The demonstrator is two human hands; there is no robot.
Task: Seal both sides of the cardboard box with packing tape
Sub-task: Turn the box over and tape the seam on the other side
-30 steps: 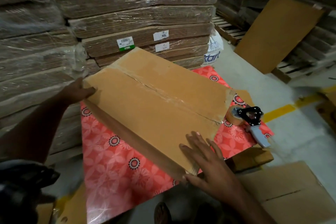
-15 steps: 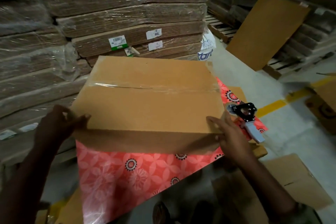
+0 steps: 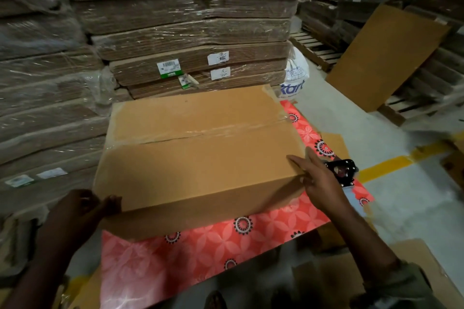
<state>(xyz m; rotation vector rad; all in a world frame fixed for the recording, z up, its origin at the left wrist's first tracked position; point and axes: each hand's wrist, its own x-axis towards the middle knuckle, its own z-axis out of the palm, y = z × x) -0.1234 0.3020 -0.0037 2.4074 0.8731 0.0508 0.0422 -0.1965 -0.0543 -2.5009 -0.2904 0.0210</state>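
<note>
A brown cardboard box (image 3: pixel 200 158) lies flat on a red flowered cloth (image 3: pixel 200 246). Clear packing tape (image 3: pixel 221 130) runs along the seam across its top. My left hand (image 3: pixel 82 208) grips the box's near left corner with curled fingers. My right hand (image 3: pixel 319 178) rests on the near right corner, fingers straight over the top edge. Just right of that hand, a black tape dispenser (image 3: pixel 342 170) lies on the cloth, partly hidden by my fingers.
Wrapped stacks of flat cardboard (image 3: pixel 188 32) rise behind and to the left. A loose cardboard sheet (image 3: pixel 386 57) leans on pallets at the right. A white bag (image 3: pixel 295 78) sits by the stack. More cardboard (image 3: pixel 414 266) lies at the lower right, near a yellow floor line (image 3: pixel 386 165).
The box has been turned from a slanted position to lie square to me. My left hand came down to the near left corner; my right hand shifted to the near right corner.
</note>
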